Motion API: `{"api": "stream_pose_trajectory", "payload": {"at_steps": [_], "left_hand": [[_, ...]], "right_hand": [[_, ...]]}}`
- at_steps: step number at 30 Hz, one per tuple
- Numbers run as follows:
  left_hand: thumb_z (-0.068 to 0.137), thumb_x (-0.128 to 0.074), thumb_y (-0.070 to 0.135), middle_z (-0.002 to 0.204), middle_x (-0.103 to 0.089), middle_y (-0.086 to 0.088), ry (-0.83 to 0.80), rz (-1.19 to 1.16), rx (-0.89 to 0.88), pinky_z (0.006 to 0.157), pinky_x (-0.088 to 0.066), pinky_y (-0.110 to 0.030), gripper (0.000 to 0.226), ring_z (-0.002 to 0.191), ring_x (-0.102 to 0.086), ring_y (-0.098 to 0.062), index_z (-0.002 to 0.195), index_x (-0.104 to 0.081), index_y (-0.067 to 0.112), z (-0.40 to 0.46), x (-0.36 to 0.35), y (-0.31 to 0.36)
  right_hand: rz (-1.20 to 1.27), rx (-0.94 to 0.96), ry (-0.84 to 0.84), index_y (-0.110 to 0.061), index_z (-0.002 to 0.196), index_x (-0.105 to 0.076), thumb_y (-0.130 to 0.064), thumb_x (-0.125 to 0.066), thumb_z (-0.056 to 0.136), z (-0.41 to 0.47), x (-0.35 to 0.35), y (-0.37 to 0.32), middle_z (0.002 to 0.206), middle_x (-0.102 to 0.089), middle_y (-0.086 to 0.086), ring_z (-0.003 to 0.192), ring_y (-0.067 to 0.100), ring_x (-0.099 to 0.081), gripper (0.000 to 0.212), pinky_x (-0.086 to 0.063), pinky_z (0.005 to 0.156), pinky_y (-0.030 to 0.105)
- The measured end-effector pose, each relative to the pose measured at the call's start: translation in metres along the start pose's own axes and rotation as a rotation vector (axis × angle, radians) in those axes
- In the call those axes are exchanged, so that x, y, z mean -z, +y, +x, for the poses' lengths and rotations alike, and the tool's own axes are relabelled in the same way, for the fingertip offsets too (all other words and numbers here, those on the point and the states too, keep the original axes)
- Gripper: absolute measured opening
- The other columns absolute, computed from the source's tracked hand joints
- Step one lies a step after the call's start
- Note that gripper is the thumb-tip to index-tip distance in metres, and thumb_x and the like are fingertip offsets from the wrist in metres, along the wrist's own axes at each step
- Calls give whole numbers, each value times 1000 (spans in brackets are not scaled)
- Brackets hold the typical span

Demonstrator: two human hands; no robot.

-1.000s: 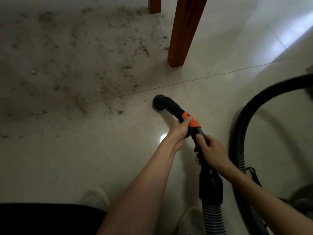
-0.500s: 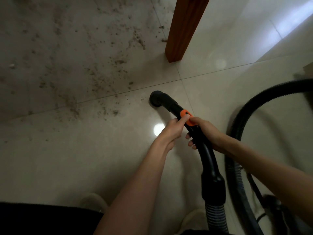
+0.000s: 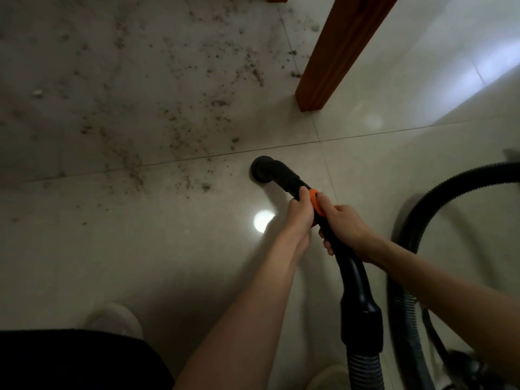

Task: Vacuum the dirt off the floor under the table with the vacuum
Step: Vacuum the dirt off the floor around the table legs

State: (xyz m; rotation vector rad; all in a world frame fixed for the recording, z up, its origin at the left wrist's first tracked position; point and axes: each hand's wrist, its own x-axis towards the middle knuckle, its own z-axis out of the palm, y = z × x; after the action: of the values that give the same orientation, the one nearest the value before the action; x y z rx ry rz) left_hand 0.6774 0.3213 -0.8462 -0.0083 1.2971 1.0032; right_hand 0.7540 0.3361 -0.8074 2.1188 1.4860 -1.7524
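1. Your left hand (image 3: pixel 301 218) and right hand (image 3: pixel 344 228) both grip the wand (image 3: pixel 292 182).
2. Nozzle (image 3: pixel 261 168) on floor (image 3: pixel 140 263), just right of the dirt (image 3: pixel 180 130).
3. Table leg (image 3: pixel 334 54) stands beyond the nozzle; hose (image 3: pixel 422 209) loops at right.

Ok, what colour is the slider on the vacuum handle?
Orange slider on the black vacuum handle, seen in the head view.

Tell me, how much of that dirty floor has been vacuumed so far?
Hardly any. Both hands, left hand and right hand, grip the vacuum wand, whose nozzle sits at the near edge of the mess. The dirt beside the table leg remains scattered across the tiles, all left to clean.
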Motion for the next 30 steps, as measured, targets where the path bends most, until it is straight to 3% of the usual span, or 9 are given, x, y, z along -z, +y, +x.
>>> {"api": "stream_pose_trajectory", "payload": {"at_steps": [7, 10, 13, 18, 20, 24, 27, 30], "left_hand": [[101, -29, 37, 85, -52, -5, 64, -54, 37, 76, -48, -35, 30, 86, -55, -22, 104, -44, 11, -1, -7, 9], [102, -27, 38, 85, -51, -5, 59, -56, 18, 89, -45, -36, 39, 93, -53, -21, 108, -47, 6, 9, 1, 7], [103, -26, 39, 83, -51, -7, 31, -96, 26, 94, -45, -37, 39, 85, -54, -18, 90, -48, 9, 19, 10, 8], [102, -31, 37, 89, -54, -11, 11, -298, 94, 78, -50, -34, 39, 80, -57, -20, 114, -43, 2, 22, 16, 18], [100, -34, 42, 93, -56, -13, 18, -361, 131, 85, -51, -38, 49, 86, -59, -23, 120, -44, -1, 25, 15, 21], [98, -36, 46, 80, -54, -8, 62, -337, 135, 88, -50, -38, 48, 73, -56, -19, 116, -46, 2, 31, 12, 18], [96, -34, 53, 82, -57, -7, 91, -294, 115, 85, -52, -38, 58, 74, -59, -20, 122, -45, 3, 34, 16, 13], [93, -34, 58, 82, -57, -9, 50, -351, 136, 78, -56, -38, 65, 71, -60, -21, 126, -42, 2, 30, 23, 11]], "right_hand": [[-47, 6, 28, -2, 85, -57, -56, -34, 97, 1, -7, -6, 62, -55, 10, 39, 16, -51, 59, -46, 41, 25], [-63, -3, 25, -5, 84, -55, -55, -33, 97, -1, -7, -8, 62, -54, 10, 41, 17, -51, 56, -45, 42, 26], [-55, -7, 8, -4, 88, -56, -53, -33, 98, -1, -8, -5, 60, -55, 10, 41, 18, -52, 55, -46, 44, 26], [-20, -26, -26, -7, 98, -57, -54, -33, 98, -1, -9, -5, 61, -59, 10, 40, 15, -53, 53, -47, 43, 25], [-2, -25, -36, -5, 98, -57, -55, -33, 97, -1, -10, -6, 62, -60, 10, 40, 14, -54, 55, -47, 43, 23], [-6, -22, -17, -3, 98, -58, -55, -31, 98, 0, -14, -8, 63, -60, 9, 41, 12, -55, 58, -48, 44, 22], [-8, -8, -7, -2, 97, -58, -53, -31, 98, -6, -19, -6, 64, -59, 8, 43, 12, -55, 58, -48, 46, 23], [106, -70, -123, -1, 103, -57, -52, -34, 98, -12, -18, -9, 63, -59, 9, 46, 16, -56, 56, -49, 47, 26]]}}
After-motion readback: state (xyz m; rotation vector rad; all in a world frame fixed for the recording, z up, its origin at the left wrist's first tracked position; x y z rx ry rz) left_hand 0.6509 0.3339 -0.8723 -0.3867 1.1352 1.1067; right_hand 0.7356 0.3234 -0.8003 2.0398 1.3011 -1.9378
